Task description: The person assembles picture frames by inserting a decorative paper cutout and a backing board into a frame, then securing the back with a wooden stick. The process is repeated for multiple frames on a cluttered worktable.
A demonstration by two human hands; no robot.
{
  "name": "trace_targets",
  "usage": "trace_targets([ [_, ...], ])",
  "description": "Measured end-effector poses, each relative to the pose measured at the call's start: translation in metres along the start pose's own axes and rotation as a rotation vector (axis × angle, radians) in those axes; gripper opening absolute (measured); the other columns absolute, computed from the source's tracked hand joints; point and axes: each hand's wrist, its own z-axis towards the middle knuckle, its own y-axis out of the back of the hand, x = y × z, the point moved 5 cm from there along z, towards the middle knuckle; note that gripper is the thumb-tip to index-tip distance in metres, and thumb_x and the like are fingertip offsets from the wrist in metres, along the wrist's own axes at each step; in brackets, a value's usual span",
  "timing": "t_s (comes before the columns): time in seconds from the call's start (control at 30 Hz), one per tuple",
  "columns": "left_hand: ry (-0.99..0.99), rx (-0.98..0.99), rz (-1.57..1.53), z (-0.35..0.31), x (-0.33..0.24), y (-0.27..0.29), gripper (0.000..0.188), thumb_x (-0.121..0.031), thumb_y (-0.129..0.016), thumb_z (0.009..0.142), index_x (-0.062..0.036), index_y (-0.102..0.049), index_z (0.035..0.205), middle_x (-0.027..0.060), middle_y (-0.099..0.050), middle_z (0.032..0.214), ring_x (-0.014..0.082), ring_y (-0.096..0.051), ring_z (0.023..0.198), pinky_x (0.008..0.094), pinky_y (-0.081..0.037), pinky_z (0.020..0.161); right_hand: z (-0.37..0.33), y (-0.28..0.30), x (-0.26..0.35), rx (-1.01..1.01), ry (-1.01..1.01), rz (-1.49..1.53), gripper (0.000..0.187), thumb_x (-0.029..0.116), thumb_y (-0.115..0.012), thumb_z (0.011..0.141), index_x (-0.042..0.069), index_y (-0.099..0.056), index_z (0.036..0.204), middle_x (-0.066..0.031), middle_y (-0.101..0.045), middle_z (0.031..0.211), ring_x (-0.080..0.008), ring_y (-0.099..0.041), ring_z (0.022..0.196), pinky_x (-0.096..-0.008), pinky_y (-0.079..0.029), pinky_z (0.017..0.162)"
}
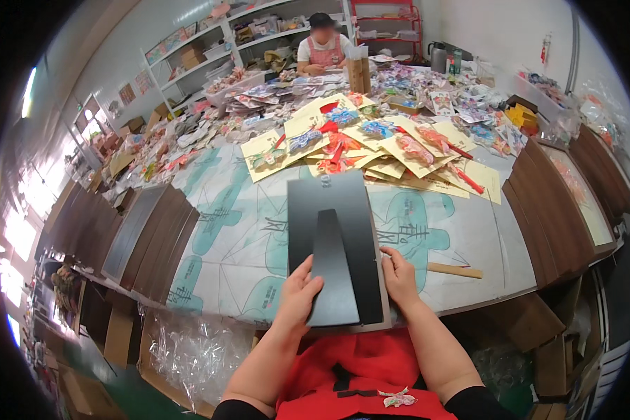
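A picture frame (pixel 376 325) stands face away from me at the near edge of the table, its black backing board (pixel 302 210) toward me. On that board lies a dark tapered easel stand (pixel 337 280). My left hand (pixel 297 294) is closed at the left side, thumb over the stand's edge, fingers partly hidden on the board. With fingers curled round the frame's right edge, my right hand (pixel 399 276) grips it. The board sits slightly askew, leaving a strip of the frame showing at the right. The front of the frame is hidden.
Beyond the frame lie yellow cards (pixel 416 157) with colourful figures. Stacked brown frames stand left (pixel 150 238) and right (pixel 549 210). A wooden stick (pixel 455 270) lies right of my right hand. A person (pixel 322 49) sits across the cluttered table. Below left is a box of clear plastic (pixel 192 353).
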Motion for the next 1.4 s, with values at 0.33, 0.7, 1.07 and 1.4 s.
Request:
trace_targets([
  [0.33, -0.313, -0.034, 0.083, -0.022, -0.163, 0.083, 0.055, -0.016, -0.055, 0.087, 0.0064, -0.038, 0.135, 0.0138, -0.061, 0.114, 0.0159, -0.063, 0.086, 0.0239, -0.050, 0.072, 0.000, 0.001, -0.001, 0.048, -0.057, 0.041, 0.024, 0.012, -0.052, 0.089, -0.001, -0.058, 0.108, -0.0143, -0.051, 0.057, -0.0225, -0.050, 0.049, -0.0344, -0.039, 0.050],
  [0.7, 0.269, -0.422, 0.980, 0.061, -0.143, 0.300, 0.047, -0.017, -0.063, 0.083, -0.0011, -0.053, 0.126, 0.0117, -0.063, 0.114, 0.0247, -0.061, 0.104, 0.0373, -0.047, 0.091, 0.001, -0.001, 0.006, 0.077, -0.056, 0.017, 0.024, 0.010, -0.055, 0.087, 0.001, -0.057, 0.109, -0.0123, -0.050, 0.054, -0.0248, -0.051, 0.048, -0.0350, -0.039, 0.049],
  [1.07, -0.181, 0.251, 1.566, 0.253, -0.031, 0.028, 0.033, -0.026, -0.041, 0.095, -0.0016, -0.060, 0.107, 0.0177, -0.056, 0.122, 0.0348, -0.049, 0.119, 0.0390, -0.038, 0.101, 0.004, 0.001, 0.007, 0.109, -0.090, -0.004, 0.026, 0.010, -0.056, 0.086, 0.002, -0.057, 0.111, -0.0131, -0.053, 0.057, -0.0279, -0.055, 0.050, -0.0367, -0.042, 0.049],
  [1.4, -0.458, 0.323, 1.676, 0.338, 0.045, -0.044, 0.034, -0.025, -0.042, 0.091, 0.0008, -0.055, 0.108, 0.0238, -0.052, 0.120, 0.0424, -0.042, 0.118, 0.0443, -0.037, 0.101, 0.004, 0.002, 0.004, 0.088, -0.082, -0.012, 0.026, 0.012, -0.057, 0.085, 0.002, -0.057, 0.110, -0.0135, -0.055, 0.058, -0.0309, -0.058, 0.053, -0.0388, -0.043, 0.050],
])
